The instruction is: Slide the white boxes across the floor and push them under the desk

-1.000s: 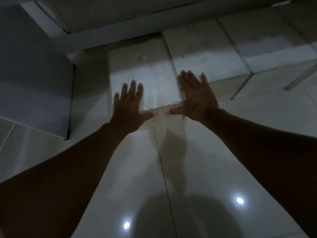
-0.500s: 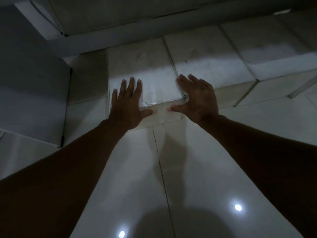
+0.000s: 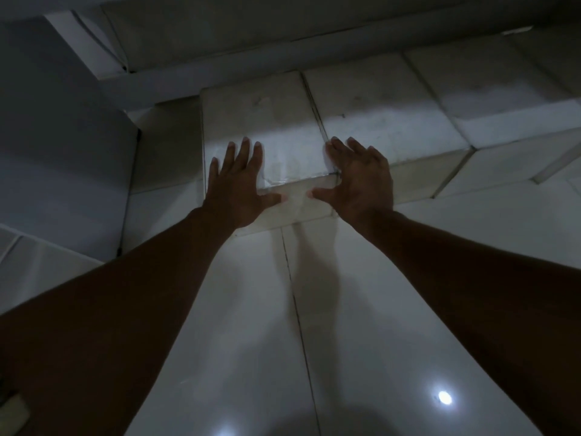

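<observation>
Dim view down two bare arms. The left hand [image 3: 237,187] and right hand [image 3: 361,180], fingers spread flat, press the near top edge of a white box [image 3: 261,121] on glossy floor tiles [image 3: 361,309], its far end at the desk [image 3: 220,36] edge. It looks stiff and likely slides easily; push low on the front face. Under-desk space is hidden in shadow.

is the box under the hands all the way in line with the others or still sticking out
Sticking out. The box under the left hand and right hand has its near face ahead of the neighbouring box.
</observation>
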